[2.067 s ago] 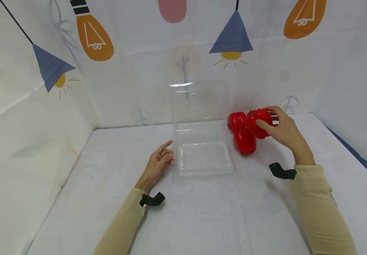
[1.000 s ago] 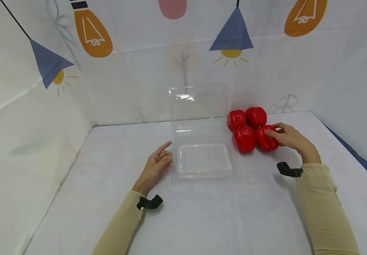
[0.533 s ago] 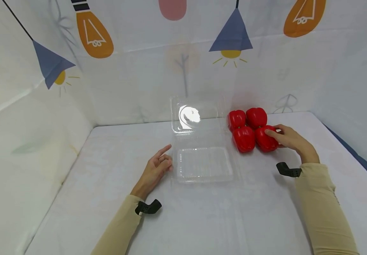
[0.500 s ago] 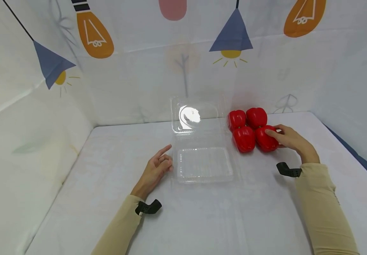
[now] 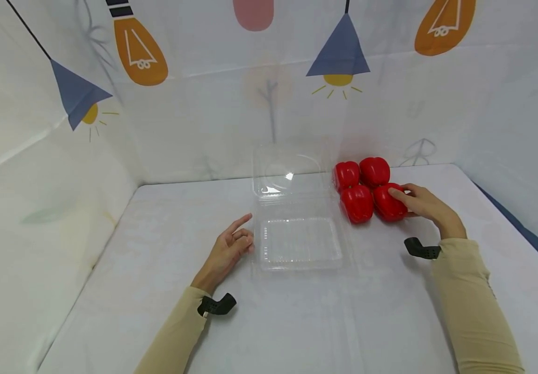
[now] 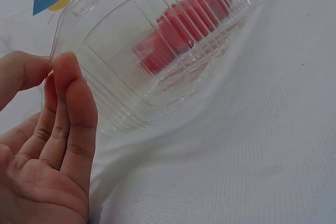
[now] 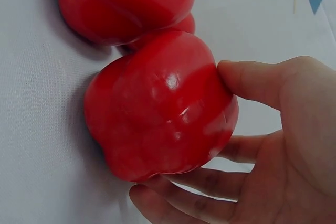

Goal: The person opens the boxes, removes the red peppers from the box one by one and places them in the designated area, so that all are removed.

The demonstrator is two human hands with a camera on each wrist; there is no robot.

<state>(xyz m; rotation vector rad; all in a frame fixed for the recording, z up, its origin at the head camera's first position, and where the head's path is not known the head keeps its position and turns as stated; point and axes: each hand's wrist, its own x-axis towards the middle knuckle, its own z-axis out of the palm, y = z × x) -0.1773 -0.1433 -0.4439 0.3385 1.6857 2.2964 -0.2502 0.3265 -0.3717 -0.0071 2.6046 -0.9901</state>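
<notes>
My right hand [image 5: 430, 205] holds a red bell pepper [image 5: 389, 202], thumb on one side and fingers curled under the other. That pepper [image 7: 163, 106] rests on the white cloth, close against the others in the right wrist view. Beside it are a front-left red bell pepper [image 5: 356, 204] and two behind, one left [image 5: 346, 175] and one right [image 5: 375, 171]. Left of them stands a clear plastic clamshell box [image 5: 302, 244], its lid [image 5: 292, 163] raised at the back. My left hand [image 5: 224, 254] pinches the box's left rim between thumb and fingers, as the left wrist view shows.
A white cloth covers the table [image 5: 278, 322]. White fabric with printed lamps and bulbs hangs behind as a backdrop [image 5: 203, 119] and along the left side. The raised lid leans near the back edge of the table.
My right hand has brought its pepper down from above the group to the front right, forming two rows. The lid's top edge has dropped lower. The left hand has shifted slightly toward me.
</notes>
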